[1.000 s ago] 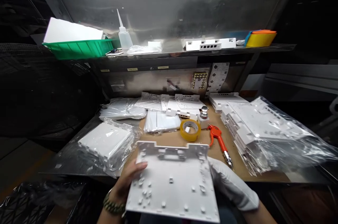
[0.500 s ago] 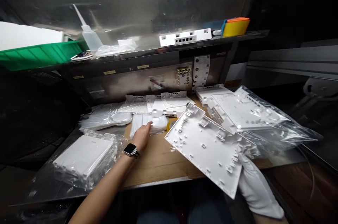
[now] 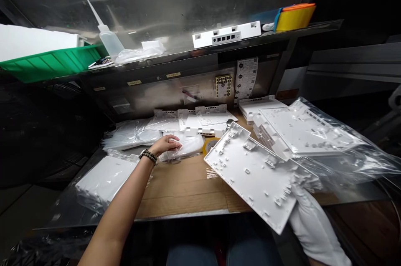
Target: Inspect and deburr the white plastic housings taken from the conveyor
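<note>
My left hand, bare, with beads at its wrist, is over a small pile of clear plastic bags. Its thumb and fingers are pressed together at the edge of the top bag. A white glove covers my right hand, which grips the lower right edge of a white plastic housing panel. The panel is tilted, its inner side with clips and posts facing up, and it hides most of my right fingers. Between the bags and the panel lies a roll of yellow tape.
Bagged white panels are stacked at the left, and more bagged panels lie at the right. Several white housings stand at the back. A shelf above holds a green bin, a bottle and a white housing.
My left hand has turned at the wrist and drawn back slightly on the bags, its fingers now more curled. The panel stays in my right hand. The whole view has shifted a little.
</note>
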Motion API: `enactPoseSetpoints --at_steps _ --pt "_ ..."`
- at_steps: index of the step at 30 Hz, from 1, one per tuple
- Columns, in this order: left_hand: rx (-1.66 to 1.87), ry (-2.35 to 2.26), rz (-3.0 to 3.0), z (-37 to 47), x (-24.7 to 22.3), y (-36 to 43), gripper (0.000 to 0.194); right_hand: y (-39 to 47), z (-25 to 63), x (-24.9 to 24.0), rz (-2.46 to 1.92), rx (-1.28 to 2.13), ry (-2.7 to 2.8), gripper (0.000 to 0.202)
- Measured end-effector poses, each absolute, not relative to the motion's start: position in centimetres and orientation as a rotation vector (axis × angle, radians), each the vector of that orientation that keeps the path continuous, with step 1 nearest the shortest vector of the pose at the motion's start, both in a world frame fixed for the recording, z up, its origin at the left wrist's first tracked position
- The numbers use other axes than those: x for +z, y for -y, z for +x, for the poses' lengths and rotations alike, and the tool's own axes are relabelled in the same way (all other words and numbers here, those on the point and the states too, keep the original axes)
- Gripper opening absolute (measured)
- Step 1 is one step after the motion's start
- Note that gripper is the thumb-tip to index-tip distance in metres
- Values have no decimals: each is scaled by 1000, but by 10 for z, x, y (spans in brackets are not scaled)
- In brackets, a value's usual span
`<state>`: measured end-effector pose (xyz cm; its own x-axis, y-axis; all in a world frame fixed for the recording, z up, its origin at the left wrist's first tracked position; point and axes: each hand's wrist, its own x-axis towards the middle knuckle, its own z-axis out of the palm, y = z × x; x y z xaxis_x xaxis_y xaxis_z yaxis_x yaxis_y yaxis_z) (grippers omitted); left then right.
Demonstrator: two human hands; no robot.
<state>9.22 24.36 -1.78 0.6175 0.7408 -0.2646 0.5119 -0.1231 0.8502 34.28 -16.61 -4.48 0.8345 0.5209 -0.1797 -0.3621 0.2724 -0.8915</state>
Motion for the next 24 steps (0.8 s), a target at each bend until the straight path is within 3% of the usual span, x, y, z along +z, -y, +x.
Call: enactPoseSetpoints --at_steps 6,11,19,24 --pt "361 -939 1836 99 -31 -238 13 139 314 -46 -1284 670 212 56" --pt "416 -849 2011 109 -34 -215 18 111 286 -48 -1546 449 448 71" --pt "494 -898 2366 109 -38 -193 20 65 246 -55 -1544 268 817 72" --pt "584 -967 2495 95 -14 -209 18 57 243 -56 -1587 147 901 66"
